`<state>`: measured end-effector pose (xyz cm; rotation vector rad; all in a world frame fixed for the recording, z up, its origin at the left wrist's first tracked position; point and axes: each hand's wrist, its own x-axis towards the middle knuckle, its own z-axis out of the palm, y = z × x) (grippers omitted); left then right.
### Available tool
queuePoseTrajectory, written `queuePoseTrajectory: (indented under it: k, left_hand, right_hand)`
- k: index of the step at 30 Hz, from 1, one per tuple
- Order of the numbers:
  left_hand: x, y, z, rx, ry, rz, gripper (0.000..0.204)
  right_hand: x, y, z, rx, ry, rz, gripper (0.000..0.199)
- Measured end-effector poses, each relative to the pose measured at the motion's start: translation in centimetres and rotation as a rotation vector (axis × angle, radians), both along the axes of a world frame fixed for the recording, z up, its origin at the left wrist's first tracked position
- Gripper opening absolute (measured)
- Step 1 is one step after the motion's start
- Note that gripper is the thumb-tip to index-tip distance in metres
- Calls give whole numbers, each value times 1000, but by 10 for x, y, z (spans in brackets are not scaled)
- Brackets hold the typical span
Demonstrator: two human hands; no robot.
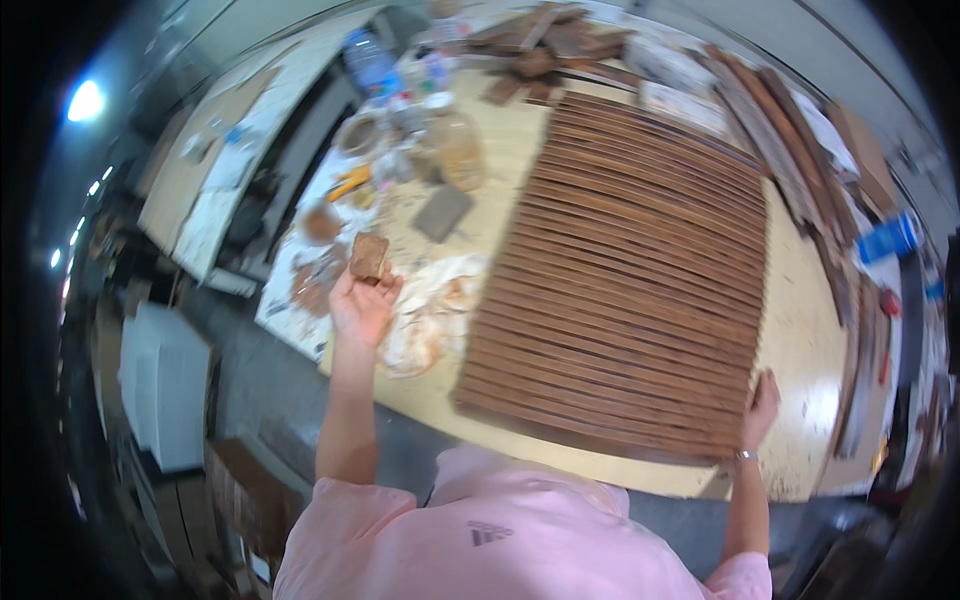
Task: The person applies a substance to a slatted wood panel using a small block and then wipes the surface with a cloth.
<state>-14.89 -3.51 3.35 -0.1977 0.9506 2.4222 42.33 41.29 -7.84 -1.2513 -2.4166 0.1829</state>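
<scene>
A large dark-brown slatted wooden panel point(620, 280) lies flat on the pale yellow worktable point(800, 440). My left hand point(364, 305) is raised over the table's left part, its fingers closed round the lower end of a small brown rectangular block point(369, 256). Close to the panel's lower right corner, my right hand point(762, 408) is curled against the side edge; its fingertips are partly hidden. Just right of my left hand lies a stained white cloth point(430, 325). Farther back rests a grey rectangular pad point(443, 213).
At the back left stand a cloudy plastic jar point(457, 150), a round tub point(358, 134) and a large clear bottle point(370, 62). Wood offcuts point(535, 45) are heaped at the far edge. Long boards point(775, 140) lie along the right, near a blue bottle point(888, 238).
</scene>
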Motion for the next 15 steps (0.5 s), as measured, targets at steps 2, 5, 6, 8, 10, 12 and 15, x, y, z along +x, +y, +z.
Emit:
queuePoseTrajectory:
  k: [2,5,6,8,10,12,15]
  left_hand:
    - [30,40,7,-348,308,-158,22]
    - [79,110,14,-746,729,-214,17]
    - [87,126,7,-871,957,-187,16]
    - [115,169,18,-896,1340,-129,19]
    - [133,199,18,-934,1374,-201,21]
    - [152,228,16,-925,1267,-241,24]
    - [175,260,12,-962,1227,-295,26]
  right_hand:
    - [-13,-8,11,-19,54,5,49]
    - [-13,-11,18,-12,10,-41,48]
    - [-16,-13,21,-16,21,-42,48]
    - [-14,-17,23,-47,-10,-91,51]
    - [-20,-21,28,-56,-34,-109,50]
    - [-19,-23,27,-49,-25,-102,50]
    - [-19,-27,30,-77,19,-70,50]
